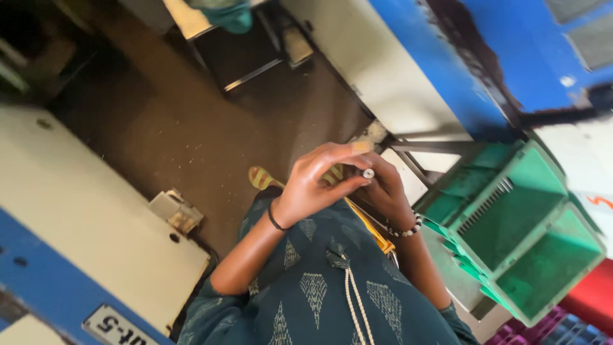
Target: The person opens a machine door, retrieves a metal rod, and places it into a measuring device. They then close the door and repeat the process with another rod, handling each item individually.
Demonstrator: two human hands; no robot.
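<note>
Left hand (319,182) and right hand (383,188) pinch one small metal pin (368,173) beside two green crates (511,223)

Small shiny metal pin (368,173) at the hand (319,182); beside it matt green plastic crates (517,223), patterned cloth tunic (319,287).

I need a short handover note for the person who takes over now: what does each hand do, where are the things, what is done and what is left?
Left hand: raised in front of the body, fingers curled, fingertips on a small pale cylindrical piece.
Right hand: behind the left hand, closed around the same piece from below.
Things: stacked green plastic bins stand to the right, tilted open; their contents are not visible. A red crate lies beyond them.
Done: the small piece is picked up and held in both hands.
Left: the piece is not yet put down anywhere; what kind of part it is cannot be told from here.
</note>
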